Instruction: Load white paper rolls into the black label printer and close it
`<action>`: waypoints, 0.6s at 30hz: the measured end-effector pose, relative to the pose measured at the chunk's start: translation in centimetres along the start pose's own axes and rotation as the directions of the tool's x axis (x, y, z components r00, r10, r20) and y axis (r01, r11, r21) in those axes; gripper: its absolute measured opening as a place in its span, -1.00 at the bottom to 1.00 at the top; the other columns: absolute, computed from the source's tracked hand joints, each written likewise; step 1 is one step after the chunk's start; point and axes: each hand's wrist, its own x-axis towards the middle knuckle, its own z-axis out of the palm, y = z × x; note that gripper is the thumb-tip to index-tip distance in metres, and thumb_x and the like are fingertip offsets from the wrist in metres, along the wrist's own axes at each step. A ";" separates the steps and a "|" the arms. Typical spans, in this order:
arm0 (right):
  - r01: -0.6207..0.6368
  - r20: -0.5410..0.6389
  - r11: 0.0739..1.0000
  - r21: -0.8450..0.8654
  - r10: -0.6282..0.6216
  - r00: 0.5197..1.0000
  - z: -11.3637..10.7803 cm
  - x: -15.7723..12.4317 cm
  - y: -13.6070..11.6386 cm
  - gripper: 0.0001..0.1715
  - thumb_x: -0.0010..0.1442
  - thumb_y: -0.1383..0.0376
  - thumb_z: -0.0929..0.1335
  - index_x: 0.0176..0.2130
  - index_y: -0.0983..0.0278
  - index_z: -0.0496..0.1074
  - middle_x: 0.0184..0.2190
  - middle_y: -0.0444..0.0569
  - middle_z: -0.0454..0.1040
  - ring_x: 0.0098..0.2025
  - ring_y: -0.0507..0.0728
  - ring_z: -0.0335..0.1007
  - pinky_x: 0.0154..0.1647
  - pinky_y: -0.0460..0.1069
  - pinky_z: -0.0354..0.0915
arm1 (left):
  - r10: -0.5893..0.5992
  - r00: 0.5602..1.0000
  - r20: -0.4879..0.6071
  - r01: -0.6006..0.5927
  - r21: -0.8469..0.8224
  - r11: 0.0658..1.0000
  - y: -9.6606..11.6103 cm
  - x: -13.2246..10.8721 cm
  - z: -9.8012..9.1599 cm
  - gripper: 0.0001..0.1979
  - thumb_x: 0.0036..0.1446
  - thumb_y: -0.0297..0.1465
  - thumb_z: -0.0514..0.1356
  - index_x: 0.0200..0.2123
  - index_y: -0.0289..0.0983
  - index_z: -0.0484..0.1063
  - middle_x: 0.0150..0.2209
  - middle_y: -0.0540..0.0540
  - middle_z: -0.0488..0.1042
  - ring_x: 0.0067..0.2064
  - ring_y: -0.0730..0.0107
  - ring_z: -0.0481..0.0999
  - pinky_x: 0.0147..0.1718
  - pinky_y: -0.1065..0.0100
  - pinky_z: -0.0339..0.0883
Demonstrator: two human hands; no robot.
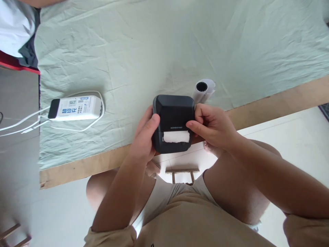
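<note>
A black label printer (176, 111) is held up at the table's front edge, its lid closed. From its slot pokes a short strip of white paper (176, 137) with a ragged lower edge. My left hand (146, 135) wraps the printer's left side, thumb along the edge. On the right side, my right hand (212, 123) grips the printer, thumb on the top face and the other fingers curled beside it. Just behind my right hand, a white paper roll (203, 91) with a dark core lies on the cloth, partly unrolled and partly hidden by the hand.
A pale green cloth (144, 44) covers the table, leaving a bare wooden front edge (87, 164). A white power strip (77, 108) with white cables lies at the left. Part of another person's arm (42, 2) shows at the top left, near white fabric (15, 27).
</note>
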 end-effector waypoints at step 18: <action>-0.138 0.110 0.981 0.135 0.124 0.986 0.0 0.2 -0.5 -0.46 0.15 0.26 0.52 -0.36 0.13 0.05 -0.64 -0.39 0.15 -0.62 -0.10 0.04 -0.63 -0.16 0.10 | 0.000 0.990 -0.145 -0.018 -0.124 0.992 -0.2 0.7 -0.2 -0.70 0.31 -0.23 0.35 -0.44 -0.25 0.56 -0.49 0.03 0.51 -0.46 0.44 0.53 -0.38 0.40 0.49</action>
